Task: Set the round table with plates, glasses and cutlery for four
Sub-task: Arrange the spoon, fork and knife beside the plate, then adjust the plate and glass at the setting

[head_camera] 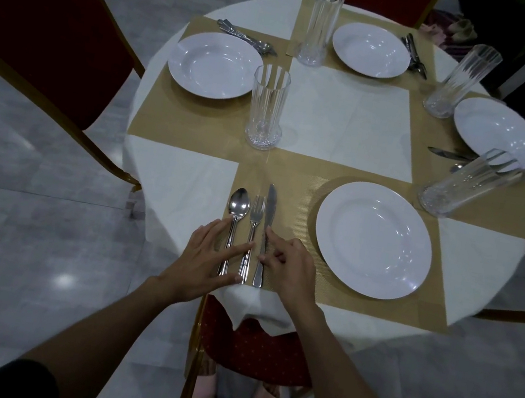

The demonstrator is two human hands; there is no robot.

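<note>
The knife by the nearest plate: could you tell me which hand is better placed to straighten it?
Probably the right hand: it touches the knife handle, while the left hand rests across the spoon and fork handles.

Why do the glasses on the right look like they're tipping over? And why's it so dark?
Head view: the wide lens bends the edges, so the right glass probably only seems to lean. In the same view the light is dim, with small glints on the near plate and one bright spot on the floor.
</note>
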